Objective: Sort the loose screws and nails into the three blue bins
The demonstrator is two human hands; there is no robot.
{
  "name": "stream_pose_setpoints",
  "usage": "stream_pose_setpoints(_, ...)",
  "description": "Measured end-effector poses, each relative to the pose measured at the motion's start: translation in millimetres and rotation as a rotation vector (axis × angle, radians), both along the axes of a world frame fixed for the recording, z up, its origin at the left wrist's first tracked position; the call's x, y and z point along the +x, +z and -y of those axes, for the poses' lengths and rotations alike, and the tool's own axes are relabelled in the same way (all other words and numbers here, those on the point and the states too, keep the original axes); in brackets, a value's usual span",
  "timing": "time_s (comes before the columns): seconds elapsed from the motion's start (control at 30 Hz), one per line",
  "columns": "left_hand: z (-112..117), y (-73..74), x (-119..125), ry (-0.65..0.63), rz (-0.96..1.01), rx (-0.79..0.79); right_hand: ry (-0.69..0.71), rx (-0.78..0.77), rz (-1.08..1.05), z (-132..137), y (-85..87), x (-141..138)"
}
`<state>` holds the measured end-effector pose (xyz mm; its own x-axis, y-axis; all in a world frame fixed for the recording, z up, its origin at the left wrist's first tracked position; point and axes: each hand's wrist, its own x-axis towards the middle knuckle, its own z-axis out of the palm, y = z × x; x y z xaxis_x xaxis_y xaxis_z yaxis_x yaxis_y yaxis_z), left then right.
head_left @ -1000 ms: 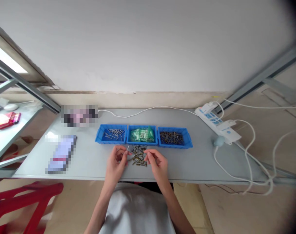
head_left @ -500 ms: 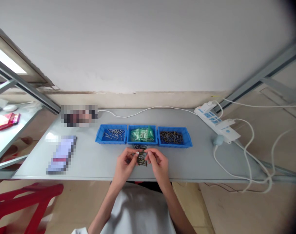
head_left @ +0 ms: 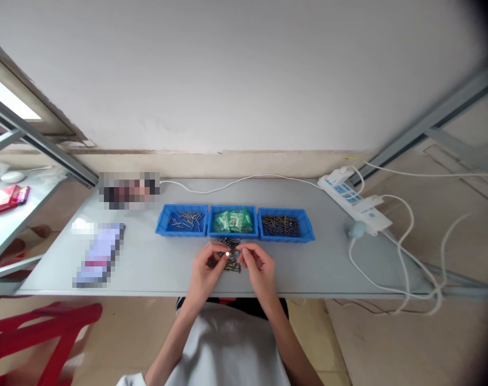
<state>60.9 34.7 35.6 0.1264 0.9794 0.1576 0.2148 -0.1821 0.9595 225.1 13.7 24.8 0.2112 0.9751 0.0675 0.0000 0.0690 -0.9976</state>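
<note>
A loose pile of small screws [head_left: 230, 257] lies on the grey table [head_left: 155, 262] in front of three blue trays. My left hand [head_left: 207, 265] is pinched on a small silvery screw just above the pile. My right hand [head_left: 256, 264] hovers beside it, fingers curled together over the pile; what they hold is too small to make out. The left tray [head_left: 182, 220] holds silvery screws, the middle tray [head_left: 233, 221] green plastic pieces, the right tray [head_left: 285, 225] dark screws.
A white power strip [head_left: 354, 206] with plugs and trailing white cables [head_left: 392, 257] sits at the table's right end. Blurred flat items [head_left: 99, 252] lie at the left. A red chair [head_left: 38, 329] stands below left. A wall rises behind the table.
My left hand has moved right from beside the pile to just over it, meeting my right hand. The view has shifted slightly.
</note>
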Motion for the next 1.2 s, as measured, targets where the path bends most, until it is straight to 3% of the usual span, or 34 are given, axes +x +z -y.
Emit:
stream_pose_setpoints(0.7,0.7,2.1,0.7,0.023,-0.068,-0.057,0.002,0.008,-0.006,-0.6,-0.2,0.4)
stream_pose_setpoints(0.93,1.7,3.6,1.5,0.077,0.008,-0.098,-0.004,-0.012,-0.015,-1.3,0.2,0.1)
stream_pose_setpoints(1.2,3.6,3.8,-1.6,0.036,0.008,-0.004,-0.004,-0.009,-0.014,-0.9,0.7,-0.3)
